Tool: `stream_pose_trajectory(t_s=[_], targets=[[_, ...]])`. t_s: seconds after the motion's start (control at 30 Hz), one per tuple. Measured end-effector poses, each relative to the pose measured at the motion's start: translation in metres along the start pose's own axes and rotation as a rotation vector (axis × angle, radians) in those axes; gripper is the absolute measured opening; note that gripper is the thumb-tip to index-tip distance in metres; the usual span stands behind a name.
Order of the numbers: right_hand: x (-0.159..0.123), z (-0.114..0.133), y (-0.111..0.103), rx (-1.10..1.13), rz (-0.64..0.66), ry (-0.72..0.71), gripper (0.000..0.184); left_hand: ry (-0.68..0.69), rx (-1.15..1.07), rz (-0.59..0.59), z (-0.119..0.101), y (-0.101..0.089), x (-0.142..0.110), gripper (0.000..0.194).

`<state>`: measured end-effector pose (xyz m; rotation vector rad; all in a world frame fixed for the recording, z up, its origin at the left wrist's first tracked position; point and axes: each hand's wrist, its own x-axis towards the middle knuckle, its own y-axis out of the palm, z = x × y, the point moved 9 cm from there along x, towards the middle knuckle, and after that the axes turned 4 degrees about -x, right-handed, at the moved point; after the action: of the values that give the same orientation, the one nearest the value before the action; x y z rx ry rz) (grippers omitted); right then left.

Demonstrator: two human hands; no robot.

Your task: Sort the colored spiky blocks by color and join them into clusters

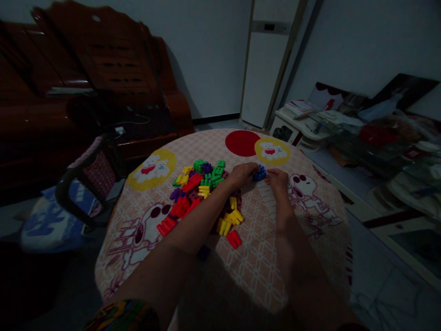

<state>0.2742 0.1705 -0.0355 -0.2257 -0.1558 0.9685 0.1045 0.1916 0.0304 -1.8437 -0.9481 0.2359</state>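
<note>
On a round table (268, 257) with a cartoon-print cloth lies a pile of coloured plastic blocks (201, 184) in red, yellow, green and purple. Both my hands meet past the pile, near the table's middle. My left hand (242, 174) and my right hand (277, 180) are closed on a small cluster of blue blocks (259, 174) held between them, just above the cloth. Loose yellow blocks (230, 220) and a red block (234, 239) lie under my left forearm.
A dark wooden sofa (86, 92) stands at the back left, with a chair (89, 179) beside the table's left edge. A white door (265, 64) is behind. A low glass table (372, 133) covered with clutter stands to the right.
</note>
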Motion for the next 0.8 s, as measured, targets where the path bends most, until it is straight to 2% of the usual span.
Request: stream_pose_trajectory(t_s=[0.2,0.37,0.47,0.53,0.67,0.8], targets=[[0.003,-0.003,0.000,-0.030,0.010,-0.040,0.026,0.017,-0.028,-0.025,0.001,0.001,-0.002,0.038],[0.003,-0.004,0.001,-0.001,0.012,-0.031,0.025,-0.037,-0.083,-0.079,0.009,-0.032,-0.021,0.035],[0.002,-0.005,0.000,-0.009,-0.001,-0.005,0.024,-0.137,-0.089,0.001,0.023,-0.049,-0.043,0.021],[0.002,-0.004,0.001,-0.008,0.002,0.003,0.024,-0.190,-0.077,0.087,0.031,-0.052,-0.060,0.017],[0.001,-0.003,0.001,0.013,0.009,-0.005,0.023,-0.231,-0.018,0.234,0.036,-0.042,-0.094,0.020],[0.000,-0.001,0.001,0.013,0.008,0.002,0.024,-0.244,0.124,0.264,0.040,-0.031,-0.111,0.031]])
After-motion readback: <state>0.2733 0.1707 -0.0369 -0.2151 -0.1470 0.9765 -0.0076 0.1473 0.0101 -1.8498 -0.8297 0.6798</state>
